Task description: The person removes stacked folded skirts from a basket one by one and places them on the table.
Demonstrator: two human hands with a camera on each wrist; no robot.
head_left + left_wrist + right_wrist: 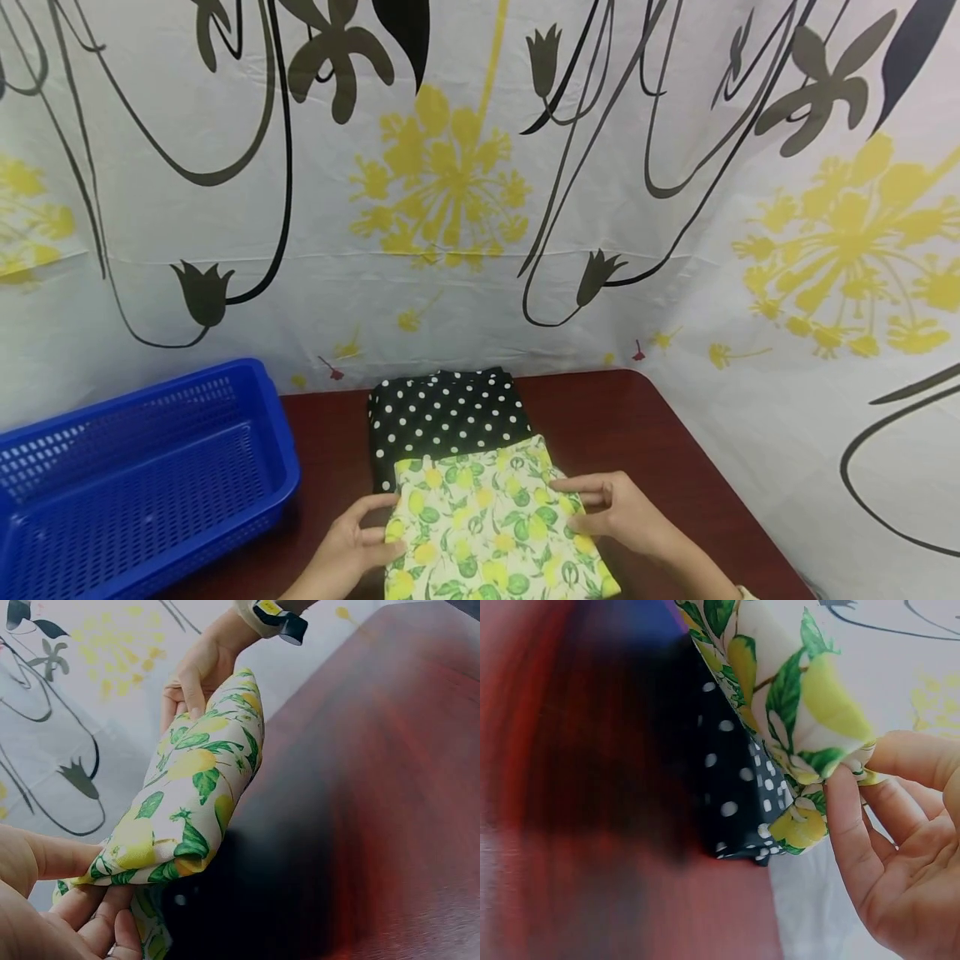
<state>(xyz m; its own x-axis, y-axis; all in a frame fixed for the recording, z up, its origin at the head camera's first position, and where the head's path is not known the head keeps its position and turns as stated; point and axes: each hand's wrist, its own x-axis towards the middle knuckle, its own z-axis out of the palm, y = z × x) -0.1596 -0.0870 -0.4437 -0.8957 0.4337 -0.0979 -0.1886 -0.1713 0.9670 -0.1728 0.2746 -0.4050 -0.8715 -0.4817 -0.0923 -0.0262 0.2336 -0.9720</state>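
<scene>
On the red table (637,425) lies a folded lemon cloth (487,525), right in front of the person. It sits partly on top of a black dotted cloth (446,412), which pokes out behind it. The left hand (352,546) pinches the left edge of the lemon cloth, thumb on top and fingers (97,926) curled under it. The right hand (626,512) pinches the right edge the same way (thumb (911,757) above, fingers below). In the left wrist view the lemon cloth bulges up between the two hands. To the left, well apart from the cloths, stands a blue basket (277,450). A white sheet (465,208) with yellow flowers and black tulips hangs behind the table.
</scene>
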